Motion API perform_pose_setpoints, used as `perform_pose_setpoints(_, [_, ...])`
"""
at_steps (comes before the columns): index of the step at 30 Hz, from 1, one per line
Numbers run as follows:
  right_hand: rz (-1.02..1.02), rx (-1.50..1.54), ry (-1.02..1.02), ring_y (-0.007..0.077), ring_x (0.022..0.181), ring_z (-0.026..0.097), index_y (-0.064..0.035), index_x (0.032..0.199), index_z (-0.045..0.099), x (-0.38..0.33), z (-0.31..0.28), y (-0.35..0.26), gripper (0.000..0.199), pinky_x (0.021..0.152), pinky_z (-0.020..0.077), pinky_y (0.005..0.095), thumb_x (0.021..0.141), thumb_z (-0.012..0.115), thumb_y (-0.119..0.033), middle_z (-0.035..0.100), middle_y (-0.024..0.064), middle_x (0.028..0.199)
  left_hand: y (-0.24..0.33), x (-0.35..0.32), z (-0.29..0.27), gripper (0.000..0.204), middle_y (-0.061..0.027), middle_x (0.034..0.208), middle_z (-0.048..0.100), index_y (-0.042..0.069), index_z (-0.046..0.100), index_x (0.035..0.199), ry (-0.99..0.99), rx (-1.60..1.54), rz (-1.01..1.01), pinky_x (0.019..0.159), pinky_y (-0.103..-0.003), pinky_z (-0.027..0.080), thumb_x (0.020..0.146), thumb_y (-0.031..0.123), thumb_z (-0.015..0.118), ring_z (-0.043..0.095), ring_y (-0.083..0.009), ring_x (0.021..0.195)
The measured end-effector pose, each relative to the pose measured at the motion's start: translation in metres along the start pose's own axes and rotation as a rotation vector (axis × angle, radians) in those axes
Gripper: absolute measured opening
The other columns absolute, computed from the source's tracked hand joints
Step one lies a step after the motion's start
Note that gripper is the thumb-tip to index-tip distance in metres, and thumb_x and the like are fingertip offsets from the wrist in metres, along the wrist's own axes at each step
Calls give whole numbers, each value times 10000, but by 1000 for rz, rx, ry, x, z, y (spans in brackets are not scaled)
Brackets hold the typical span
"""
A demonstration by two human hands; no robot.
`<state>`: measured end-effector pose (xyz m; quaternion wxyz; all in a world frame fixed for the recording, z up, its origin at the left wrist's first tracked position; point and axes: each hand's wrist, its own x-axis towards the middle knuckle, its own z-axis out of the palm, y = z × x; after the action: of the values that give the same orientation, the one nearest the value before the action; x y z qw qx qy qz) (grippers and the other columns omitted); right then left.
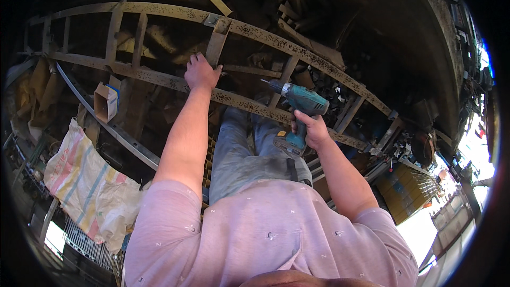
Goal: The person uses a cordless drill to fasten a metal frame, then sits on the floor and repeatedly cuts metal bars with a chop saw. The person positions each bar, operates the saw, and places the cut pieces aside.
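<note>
A long ladder-like frame [154, 76] with speckled rails runs across the view in front of me. My left hand [202, 72] grips it where a short crosspiece [217, 45] meets the near rail, the thumb on the right side and the fingers on the left. In my right hand [312, 129] is a teal and black cordless drill [304, 99], held by its handle. The drill's bit points left, just above the near rail, apart from my left hand. A small metal bracket [212, 20] sits at the crosspiece's far end.
An open cardboard box [106, 101] stands at left beside a curved metal strip [119, 137]. A striped woven sack [90, 180] lies at lower left. Clutter and small parts fill the space beyond the frame, with a yellow box [406, 194] at right.
</note>
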<state>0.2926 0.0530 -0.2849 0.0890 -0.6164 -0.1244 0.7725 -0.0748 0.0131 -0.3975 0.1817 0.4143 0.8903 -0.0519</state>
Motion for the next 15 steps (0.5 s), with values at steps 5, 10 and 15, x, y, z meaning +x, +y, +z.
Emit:
perform_pose_setpoints(5, [-112,-47,-65,181,740,674,-34,1161,715,-6,49,-14,250,652,540,336,963,816,-149,729,50,912,8,-52,-13,289,-180,961,749,40,736,1051,-58,-777,-40,844,-479,567,983,320,745,724,-393,919])
perform_pose_setpoints(10, [-268,-282,-156,126,778,671,-36,1234,707,-28,107,-26,290,692,559,302,971,797,-122,759,41,1001,34,-120,-37,360,-109,1145,745,55,684,1224,-915,-1955,-497,982,-443,566,1121,345,496,709,-239,1068])
perform_pose_setpoints(15, [-493,-561,-240,170,1015,714,-31,1250,736,-59,152,-33,311,930,577,349,960,811,-115,784,70,1157,38,-137,-49,379,-103,1269,718,74,659,1289,-871,-2251,-584,1054,-436,535,1122,344,453,671,-259,1189])
